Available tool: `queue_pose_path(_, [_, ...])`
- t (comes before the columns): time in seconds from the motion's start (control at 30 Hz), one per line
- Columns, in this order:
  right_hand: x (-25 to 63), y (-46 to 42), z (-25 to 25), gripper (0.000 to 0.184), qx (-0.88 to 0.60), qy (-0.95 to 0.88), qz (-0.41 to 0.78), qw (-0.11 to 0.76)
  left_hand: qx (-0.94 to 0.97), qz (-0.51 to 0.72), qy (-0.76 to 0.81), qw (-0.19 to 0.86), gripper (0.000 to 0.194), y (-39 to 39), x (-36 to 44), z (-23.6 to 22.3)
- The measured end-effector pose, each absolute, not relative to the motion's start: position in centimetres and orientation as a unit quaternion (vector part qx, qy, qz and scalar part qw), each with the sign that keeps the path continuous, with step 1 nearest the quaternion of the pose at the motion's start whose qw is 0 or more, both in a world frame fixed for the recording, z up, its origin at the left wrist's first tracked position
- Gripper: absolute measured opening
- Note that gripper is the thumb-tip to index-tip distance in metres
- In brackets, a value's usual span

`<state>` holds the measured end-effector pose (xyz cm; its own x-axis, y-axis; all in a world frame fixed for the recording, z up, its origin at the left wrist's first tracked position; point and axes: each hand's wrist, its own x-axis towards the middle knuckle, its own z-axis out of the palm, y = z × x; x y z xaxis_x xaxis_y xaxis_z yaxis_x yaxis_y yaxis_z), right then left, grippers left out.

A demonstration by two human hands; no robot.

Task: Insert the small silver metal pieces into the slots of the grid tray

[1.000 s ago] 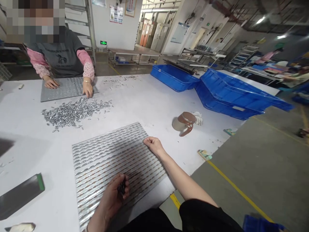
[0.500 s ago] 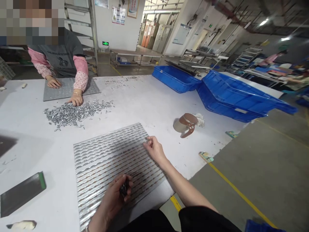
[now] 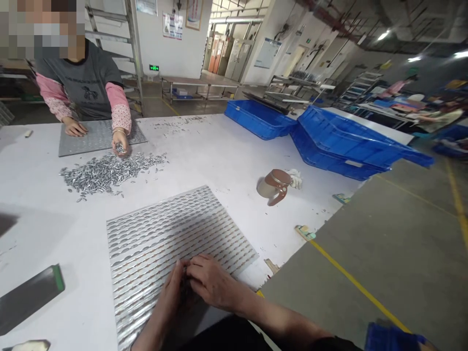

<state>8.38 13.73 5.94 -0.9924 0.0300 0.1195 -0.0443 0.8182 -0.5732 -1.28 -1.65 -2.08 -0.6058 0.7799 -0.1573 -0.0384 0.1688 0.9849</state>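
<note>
A metal tray (image 3: 146, 234) with rows of leaf-shaped slots lies on the white table before me. Small silvery leaf-shaped pieces fill many of its far rows, while the nearer rows show orange-brown marks. Over the near part of the tray, my left hand (image 3: 170, 287) is cupped round a handful of small dark metal pieces, mostly hidden by the fingers. My right hand (image 3: 210, 282) meets it, its bent fingertips reaching in among those pieces; what they pinch is hidden.
Across the table a co-worker's hand (image 3: 120, 144) holds metal pieces above a loose pile (image 3: 102, 173), beside another tray (image 3: 84, 141). A brown-lidded jug (image 3: 272, 185) stands right of centre, blue crates (image 3: 256, 119) behind it. A dark green-ended scoop-like tray (image 3: 32, 297) lies at left.
My right hand has come from the tray's far right edge back to my left hand. The co-worker's hand has lifted from the pile with pieces in it. The view has shifted slightly.
</note>
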Motion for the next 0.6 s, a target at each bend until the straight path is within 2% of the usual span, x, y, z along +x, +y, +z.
queue_pose_path(0.17, [8.1,13.1,5.6,0.016,0.011,-0.934,0.345,0.097,0.259,0.618,0.678,0.301,0.061,-1.7,-0.6,-1.7])
queue_pose_path(0.27, [8.0,13.1,5.3,0.010,0.004,-0.915,0.381,0.130,0.183,0.660,0.641,0.346,0.057,-1.3,-0.7,-0.2])
queue_pose_path(0.4, [7.9,14.3,5.5,0.003,-0.054,-0.880,0.449,0.146,0.113,0.665,0.586,0.449,0.030,-0.2,-1.0,1.8])
queue_pose_path(0.6, [8.5,15.6,5.7,0.005,-0.100,-0.869,0.454,0.167,0.070,0.659,0.513,0.546,0.041,0.7,-1.0,2.6])
